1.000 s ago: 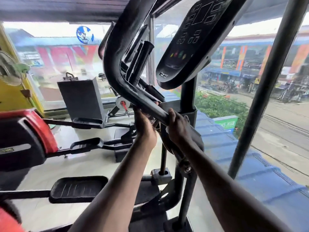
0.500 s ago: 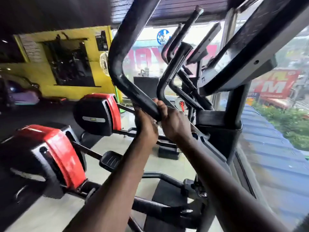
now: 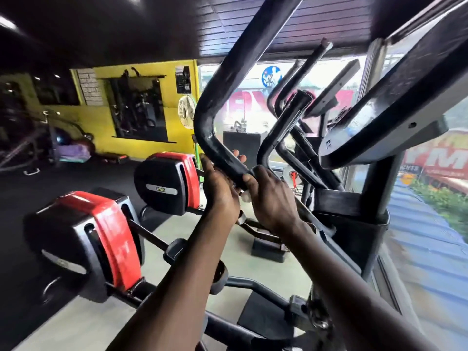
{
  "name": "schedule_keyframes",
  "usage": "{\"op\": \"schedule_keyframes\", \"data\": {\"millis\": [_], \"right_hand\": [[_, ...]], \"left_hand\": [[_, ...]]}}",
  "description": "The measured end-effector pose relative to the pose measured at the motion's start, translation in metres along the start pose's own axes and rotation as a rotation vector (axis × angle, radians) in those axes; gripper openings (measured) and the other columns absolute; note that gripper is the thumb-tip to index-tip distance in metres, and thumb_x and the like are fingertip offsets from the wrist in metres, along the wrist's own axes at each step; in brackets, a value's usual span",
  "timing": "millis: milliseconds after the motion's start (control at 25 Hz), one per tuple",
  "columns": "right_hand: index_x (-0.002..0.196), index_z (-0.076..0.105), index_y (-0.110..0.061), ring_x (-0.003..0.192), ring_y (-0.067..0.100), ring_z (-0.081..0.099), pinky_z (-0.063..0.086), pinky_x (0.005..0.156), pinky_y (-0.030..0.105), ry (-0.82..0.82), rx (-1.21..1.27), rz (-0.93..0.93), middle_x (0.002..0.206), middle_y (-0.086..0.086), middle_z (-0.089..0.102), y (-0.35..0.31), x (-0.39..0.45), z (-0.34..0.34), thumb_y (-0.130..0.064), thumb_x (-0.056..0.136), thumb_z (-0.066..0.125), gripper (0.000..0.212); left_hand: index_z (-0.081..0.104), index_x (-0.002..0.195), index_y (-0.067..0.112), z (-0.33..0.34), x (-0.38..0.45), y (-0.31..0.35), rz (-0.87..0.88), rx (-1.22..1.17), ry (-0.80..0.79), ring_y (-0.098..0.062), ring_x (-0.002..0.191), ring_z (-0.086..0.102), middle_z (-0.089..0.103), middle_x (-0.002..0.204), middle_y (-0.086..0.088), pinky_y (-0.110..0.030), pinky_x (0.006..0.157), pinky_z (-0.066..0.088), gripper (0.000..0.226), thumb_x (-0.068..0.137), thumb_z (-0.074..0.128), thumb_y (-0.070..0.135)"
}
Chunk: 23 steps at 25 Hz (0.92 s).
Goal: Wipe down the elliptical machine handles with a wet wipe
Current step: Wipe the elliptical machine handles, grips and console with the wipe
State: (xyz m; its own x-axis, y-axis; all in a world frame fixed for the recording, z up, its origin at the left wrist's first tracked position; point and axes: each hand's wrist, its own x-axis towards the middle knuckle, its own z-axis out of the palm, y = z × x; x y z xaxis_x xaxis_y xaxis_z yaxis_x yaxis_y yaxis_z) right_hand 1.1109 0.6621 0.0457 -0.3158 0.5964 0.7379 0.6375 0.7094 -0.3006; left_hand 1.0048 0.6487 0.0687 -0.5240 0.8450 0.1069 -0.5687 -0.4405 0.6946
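The elliptical's black moving handle (image 3: 205, 122) curves down from the top of the view, bends, and runs toward the machine's post. My left hand (image 3: 219, 191) wraps this bar just below the bend, its fingertips showing over the far side. My right hand (image 3: 272, 198) grips the same bar right beside it, thumb lying on the bar's near face. A small pale scrap (image 3: 245, 197) shows between the two hands; I cannot tell whether it is the wet wipe. The short inner handle (image 3: 286, 122) stands just right of my hands.
The console (image 3: 405, 97) hangs above right on its post (image 3: 379, 188). Two red and black machine housings (image 3: 109, 239) (image 3: 174, 183) stand to the left, with pedals and bars below my arms. A window runs along the right; a yellow wall lies behind.
Both hands have slid up the handle toward its bend while keeping their grip. My view has swung left, bringing the yellow wall and red housings into sight.
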Motion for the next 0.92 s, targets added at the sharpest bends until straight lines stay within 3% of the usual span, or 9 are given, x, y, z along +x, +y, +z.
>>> {"op": "schedule_keyframes", "data": {"millis": [120, 200, 360, 440, 520, 600, 720, 840, 920], "right_hand": [[0.111, 0.047, -0.014, 0.099, 0.035, 0.054, 0.039, 0.077, 0.041, -0.004, 0.045, -0.126, 0.105, 0.013, 0.055, -0.043, 0.05, 0.008, -0.053, 0.094, 0.03, 0.046], [0.12, 0.044, -0.013, 0.1, 0.032, 0.048, 0.041, 0.082, 0.043, -0.017, 0.11, -0.21, 0.107, 0.011, 0.046, -0.052, 0.064, 0.008, -0.051, 0.095, 0.03, 0.048], [0.151, 0.017, -0.021, 0.099, 0.024, 0.039, 0.035, 0.082, 0.039, -0.094, 0.18, -0.488, 0.117, 0.007, 0.041, -0.006, 0.047, 0.005, -0.059, 0.092, 0.014, 0.07], [0.149, 0.027, -0.017, 0.101, 0.024, 0.041, 0.037, 0.087, 0.035, -0.119, 0.418, -0.553, 0.115, 0.011, 0.043, 0.009, 0.053, 0.003, -0.039, 0.096, 0.028, 0.058], [0.142, 0.04, -0.01, 0.099, 0.017, 0.043, 0.038, 0.087, 0.025, -0.082, 0.641, -0.543, 0.115, 0.014, 0.044, 0.004, 0.074, 0.002, -0.011, 0.091, 0.042, 0.051], [0.128, 0.042, -0.015, 0.084, 0.013, 0.048, 0.041, 0.073, 0.027, -0.01, 0.805, -0.461, 0.107, 0.008, 0.05, -0.012, 0.092, -0.002, -0.001, 0.087, 0.049, 0.043], [0.1, 0.05, -0.013, 0.075, 0.025, 0.058, 0.049, 0.063, 0.038, 0.037, 0.838, -0.47, 0.089, 0.006, 0.059, -0.022, 0.097, 0.007, -0.006, 0.083, 0.059, 0.02], [0.096, 0.063, -0.009, 0.103, 0.023, 0.055, 0.047, 0.088, 0.031, -0.055, 0.783, -0.606, 0.108, 0.006, 0.057, -0.001, 0.084, 0.013, -0.013, 0.074, 0.064, 0.022], [0.105, 0.066, -0.013, 0.112, 0.017, 0.05, 0.04, 0.098, 0.022, -0.107, 0.72, -0.685, 0.118, 0.002, 0.054, 0.019, 0.073, 0.008, -0.02, 0.071, 0.061, 0.035]], "left_hand": [[0.069, 0.059, 0.014, 0.005, 0.005, 0.011, 0.107, -0.156, 0.002, -0.008, 0.062, 0.061, 0.063, 0.054, 0.007, -0.028, 0.087, 0.044, 0.066, 0.102, 0.034, 0.049], [0.061, 0.04, 0.016, 0.011, 0.01, 0.033, 0.148, -0.118, 0.027, -0.005, 0.046, 0.056, 0.056, 0.044, 0.009, -0.024, 0.075, 0.045, 0.074, 0.099, 0.038, 0.052], [0.073, 0.084, 0.017, 0.02, 0.012, 0.049, 0.204, 0.048, 0.189, -0.019, 0.071, 0.07, 0.074, 0.084, -0.007, -0.029, 0.072, 0.057, 0.061, 0.089, 0.043, 0.07], [0.071, 0.096, 0.017, 0.028, 0.014, 0.041, 0.265, 0.055, 0.338, -0.023, 0.077, 0.072, 0.073, 0.092, -0.011, -0.033, 0.071, 0.059, 0.07, 0.073, 0.053, 0.08], [0.071, 0.105, 0.016, 0.032, 0.016, 0.034, 0.337, 0.073, 0.429, -0.027, 0.097, 0.07, 0.073, 0.105, -0.01, -0.043, 0.093, 0.055, 0.079, 0.066, 0.055, 0.083], [0.07, 0.091, 0.019, 0.038, 0.014, 0.031, 0.401, 0.097, 0.485, -0.024, 0.097, 0.068, 0.072, 0.093, -0.003, -0.044, 0.098, 0.053, 0.056, 0.084, 0.052, 0.071], [0.07, 0.087, 0.015, 0.042, 0.008, 0.031, 0.425, 0.176, 0.519, -0.025, 0.085, 0.07, 0.071, 0.082, -0.003, -0.04, 0.088, 0.057, 0.055, 0.092, 0.046, 0.064], [0.07, 0.102, 0.009, 0.04, 0.007, 0.029, 0.456, 0.243, 0.525, -0.023, 0.079, 0.069, 0.072, 0.083, -0.005, -0.037, 0.079, 0.057, 0.064, 0.093, 0.041, 0.066], [0.07, 0.09, 0.01, 0.038, 0.008, 0.029, 0.486, 0.282, 0.554, -0.022, 0.072, 0.068, 0.072, 0.075, -0.004, -0.033, 0.069, 0.056, 0.063, 0.093, 0.041, 0.065]]}}
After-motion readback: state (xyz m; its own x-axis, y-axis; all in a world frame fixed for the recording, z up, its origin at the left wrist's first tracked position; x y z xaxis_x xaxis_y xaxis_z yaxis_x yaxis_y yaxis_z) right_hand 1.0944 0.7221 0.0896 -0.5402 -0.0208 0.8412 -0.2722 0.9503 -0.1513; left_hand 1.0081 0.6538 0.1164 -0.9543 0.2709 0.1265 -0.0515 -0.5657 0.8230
